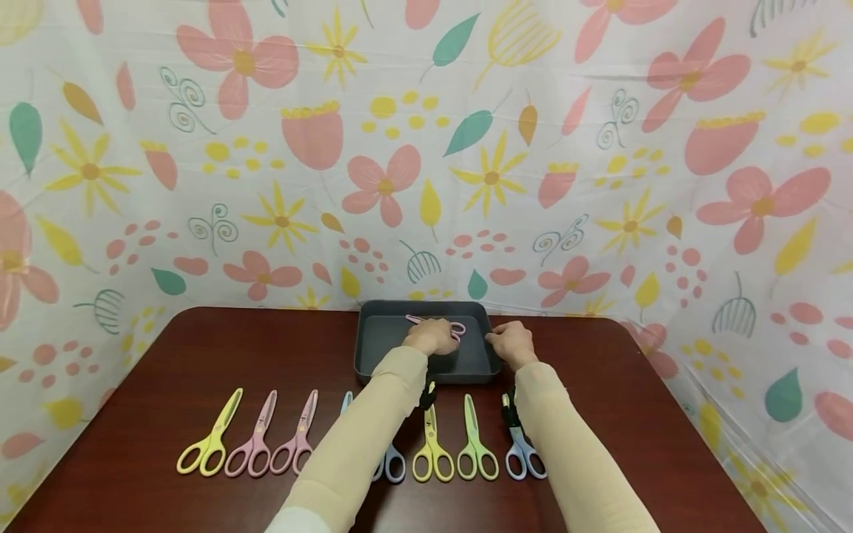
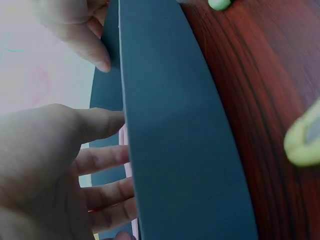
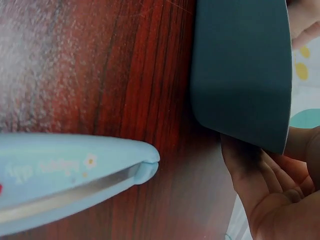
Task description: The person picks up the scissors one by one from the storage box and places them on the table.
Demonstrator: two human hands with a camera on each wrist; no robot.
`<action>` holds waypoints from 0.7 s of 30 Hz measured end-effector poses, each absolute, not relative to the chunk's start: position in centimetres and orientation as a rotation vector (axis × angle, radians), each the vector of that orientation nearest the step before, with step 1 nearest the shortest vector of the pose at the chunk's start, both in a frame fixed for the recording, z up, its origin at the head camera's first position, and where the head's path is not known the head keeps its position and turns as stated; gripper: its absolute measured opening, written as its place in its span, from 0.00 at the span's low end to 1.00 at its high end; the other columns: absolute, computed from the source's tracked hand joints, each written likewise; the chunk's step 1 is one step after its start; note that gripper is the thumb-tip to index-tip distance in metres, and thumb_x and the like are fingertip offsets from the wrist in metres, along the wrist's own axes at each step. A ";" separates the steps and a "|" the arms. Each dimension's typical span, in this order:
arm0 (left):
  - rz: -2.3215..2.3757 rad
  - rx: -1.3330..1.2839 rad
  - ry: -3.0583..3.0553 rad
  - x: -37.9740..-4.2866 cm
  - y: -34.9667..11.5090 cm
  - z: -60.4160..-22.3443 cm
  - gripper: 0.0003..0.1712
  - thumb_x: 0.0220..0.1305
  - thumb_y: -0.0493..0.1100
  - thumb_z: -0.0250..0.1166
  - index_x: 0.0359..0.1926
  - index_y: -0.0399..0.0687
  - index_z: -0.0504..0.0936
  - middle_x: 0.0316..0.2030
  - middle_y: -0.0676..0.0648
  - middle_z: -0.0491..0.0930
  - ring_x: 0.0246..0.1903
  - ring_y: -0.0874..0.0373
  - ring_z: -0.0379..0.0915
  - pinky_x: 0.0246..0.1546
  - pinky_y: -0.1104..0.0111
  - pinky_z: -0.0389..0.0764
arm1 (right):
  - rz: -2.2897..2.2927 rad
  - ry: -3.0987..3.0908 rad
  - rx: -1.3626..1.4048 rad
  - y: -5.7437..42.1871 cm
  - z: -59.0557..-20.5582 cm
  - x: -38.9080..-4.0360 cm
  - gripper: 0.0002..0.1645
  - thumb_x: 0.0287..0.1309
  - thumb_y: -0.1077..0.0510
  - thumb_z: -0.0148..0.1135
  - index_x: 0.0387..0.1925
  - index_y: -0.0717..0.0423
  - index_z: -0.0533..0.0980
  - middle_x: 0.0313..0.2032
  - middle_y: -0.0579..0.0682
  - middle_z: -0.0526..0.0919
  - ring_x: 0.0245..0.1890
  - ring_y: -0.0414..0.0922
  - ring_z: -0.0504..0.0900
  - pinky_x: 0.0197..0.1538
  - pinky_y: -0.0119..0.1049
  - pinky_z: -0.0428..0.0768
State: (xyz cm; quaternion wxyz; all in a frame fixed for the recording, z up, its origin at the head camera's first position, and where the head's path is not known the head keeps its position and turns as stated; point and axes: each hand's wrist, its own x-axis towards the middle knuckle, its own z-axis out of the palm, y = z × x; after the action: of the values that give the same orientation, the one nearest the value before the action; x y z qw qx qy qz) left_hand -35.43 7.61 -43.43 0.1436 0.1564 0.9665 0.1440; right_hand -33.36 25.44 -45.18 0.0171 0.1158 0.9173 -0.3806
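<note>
My left hand (image 1: 432,337) reaches down into a dark grey rectangular tray (image 1: 383,372), its thumb and fingers on a pair of pink scissors (image 1: 458,328). The blades point left and the handle loops right; the hand covers their middle. In the left wrist view the tray's wall hides the fingertips, and only a thin pink strip of the scissors (image 2: 123,137) shows. At the tray's right side, my right hand (image 1: 513,344) grips the rim. The right wrist view shows that thumb at the inner side and the fingers (image 3: 245,165) against the outside of the wall.
Several scissors lie in a row before the tray: yellow (image 1: 212,443), pink (image 1: 258,443), another pink (image 1: 300,435), yellow (image 1: 433,448), green (image 1: 474,444) and blue (image 1: 522,453). My left forearm partly covers blue ones (image 1: 395,466). A flowered curtain (image 1: 426,185) hangs behind the brown table (image 1: 133,429).
</note>
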 end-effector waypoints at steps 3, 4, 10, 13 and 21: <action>0.434 0.431 2.776 -35.3 7.1 -43.4 0.19 0.70 0.54 0.56 0.49 0.46 0.82 0.59 0.42 0.74 0.55 0.47 0.71 0.51 0.53 0.72 | -1.193 2.839 0.357 25.5 -45.3 -33.4 0.21 0.67 0.58 0.58 0.56 0.69 0.76 0.54 0.68 0.77 0.49 0.60 0.80 0.45 0.47 0.81; 0.443 0.423 2.777 -35.3 7.0 -43.4 0.18 0.71 0.54 0.56 0.45 0.46 0.83 0.59 0.42 0.74 0.54 0.47 0.71 0.50 0.54 0.72 | -1.198 2.836 0.356 25.5 -45.3 -33.4 0.21 0.67 0.58 0.58 0.56 0.69 0.77 0.54 0.68 0.77 0.49 0.60 0.80 0.45 0.47 0.81; 0.429 0.333 2.795 -35.2 6.3 -43.0 0.22 0.71 0.57 0.56 0.24 0.49 0.76 0.34 0.45 0.79 0.33 0.53 0.72 0.39 0.57 0.71 | -1.199 2.829 0.330 25.7 -45.2 -33.4 0.21 0.68 0.58 0.58 0.56 0.69 0.76 0.53 0.68 0.78 0.48 0.60 0.80 0.44 0.47 0.81; 0.368 0.293 2.816 -35.2 6.3 -42.9 0.21 0.70 0.58 0.58 0.27 0.48 0.79 0.24 0.48 0.75 0.25 0.56 0.70 0.35 0.59 0.71 | -1.202 2.829 0.329 25.7 -45.1 -33.4 0.21 0.68 0.58 0.58 0.56 0.69 0.77 0.53 0.67 0.78 0.48 0.59 0.80 0.44 0.47 0.81; 0.291 0.230 2.817 -35.1 6.2 -43.0 0.18 0.63 0.55 0.66 0.44 0.46 0.83 0.35 0.46 0.78 0.26 0.55 0.71 0.30 0.64 0.72 | -1.148 2.846 0.334 25.7 -45.2 -33.7 0.21 0.68 0.58 0.57 0.55 0.68 0.77 0.53 0.67 0.78 0.48 0.59 0.79 0.44 0.47 0.80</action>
State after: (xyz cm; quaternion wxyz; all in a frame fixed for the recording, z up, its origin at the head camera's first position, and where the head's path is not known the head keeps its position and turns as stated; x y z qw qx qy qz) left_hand -35.14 6.17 -42.97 0.1494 0.0800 0.9803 0.1012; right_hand -33.69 25.67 -45.24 0.0272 0.1081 0.9216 -0.3717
